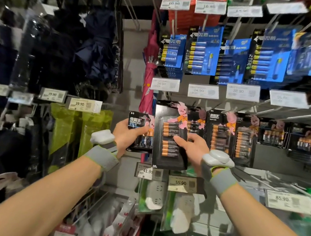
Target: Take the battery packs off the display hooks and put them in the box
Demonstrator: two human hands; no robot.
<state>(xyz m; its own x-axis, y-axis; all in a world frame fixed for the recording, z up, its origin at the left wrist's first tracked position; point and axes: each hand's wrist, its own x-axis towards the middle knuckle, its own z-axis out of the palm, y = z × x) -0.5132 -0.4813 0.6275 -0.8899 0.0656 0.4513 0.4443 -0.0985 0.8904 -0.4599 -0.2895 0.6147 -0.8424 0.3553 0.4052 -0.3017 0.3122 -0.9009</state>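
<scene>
- While I've got both hands up at the rack, log it fast: my left hand grips the small battery pack, thumb across the front, fingers curled behind.
- Off its hook?
- Looks free to me. It sits left of the hanging row, with nothing visible through its top. Next over is the big battery pack, a black card with copper cells. My right hand pinches its right edge, thumb on the front, fingers wrapped round behind.
- That one off too?
- Can't tell. Its top edge is up at hook level and blur hides the hole. I'd call it mid-pull.
- Box?
- Not in view, so nothing is confirmed boxed from here.
- What's left?
- Plenty. Right of my hand a row of black packs hangs on the hooks, several stacks running off toward the right edge. Above them, past the price tags, blue packs hang too. Whether those count for the task, I can't say.
- Progress call?
- Early, as a judgement: two packs in hand, none visibly in the box, most of the display hanging. Both packs need carrying to the box, wherever it is.
</scene>
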